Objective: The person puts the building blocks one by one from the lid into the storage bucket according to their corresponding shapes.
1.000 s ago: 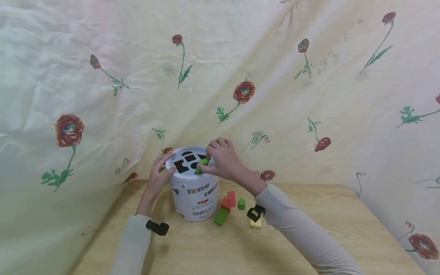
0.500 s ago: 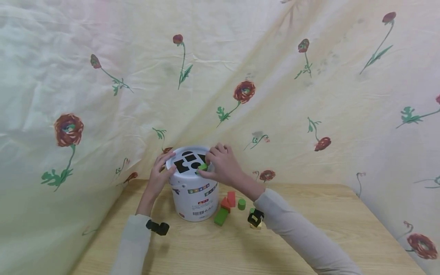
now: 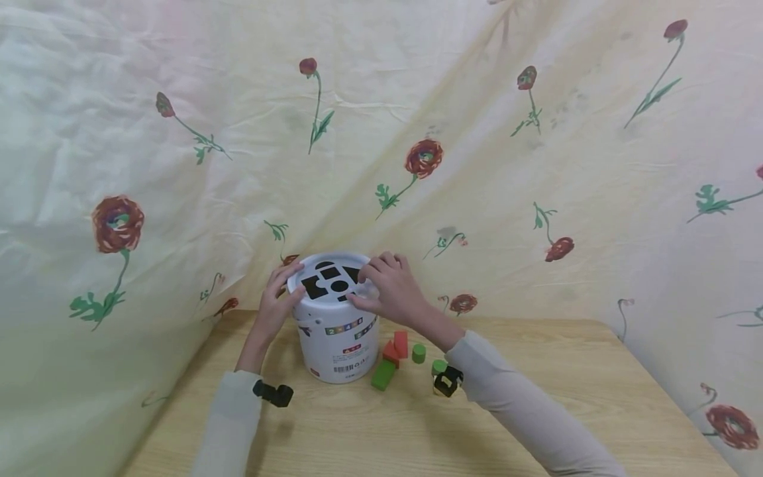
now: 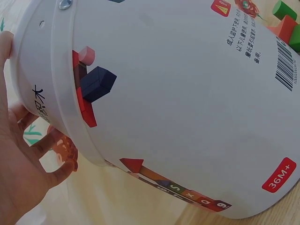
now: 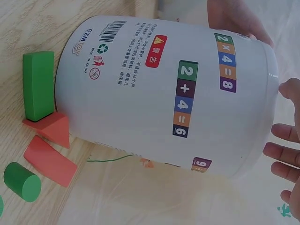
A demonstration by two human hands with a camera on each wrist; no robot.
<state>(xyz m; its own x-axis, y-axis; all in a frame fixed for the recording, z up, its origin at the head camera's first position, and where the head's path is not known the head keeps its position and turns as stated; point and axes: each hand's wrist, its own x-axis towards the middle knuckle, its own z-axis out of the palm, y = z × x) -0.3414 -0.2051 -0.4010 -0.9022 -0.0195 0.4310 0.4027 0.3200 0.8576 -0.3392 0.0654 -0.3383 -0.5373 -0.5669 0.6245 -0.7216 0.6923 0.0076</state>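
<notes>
A white toy bucket point(image 3: 336, 334) stands on the wooden table point(image 3: 387, 430). Its lid point(image 3: 318, 271) has several dark shape holes. My left hand point(image 3: 275, 299) grips the bucket's left rim, thumb in front; in the left wrist view the left hand point(image 4: 21, 178) lies against the bucket point(image 4: 187, 103). My right hand point(image 3: 390, 288) rests on the lid's right edge with loosely bent fingers and nothing in it. In the right wrist view its fingers point(image 5: 283, 154) spread beside the bucket point(image 5: 154, 93). No green block shows on the lid.
Loose blocks lie right of the bucket: a green bar point(image 3: 383, 375), a red wedge point(image 3: 390, 353), a red block point(image 3: 401, 344), two green cylinders point(image 3: 419, 353). A flowered cloth point(image 3: 477, 165) hangs close behind and to the left.
The green block my right hand held over the lid has gone down out of sight. The right hand has lowered onto the lid. The left hand has stayed put.
</notes>
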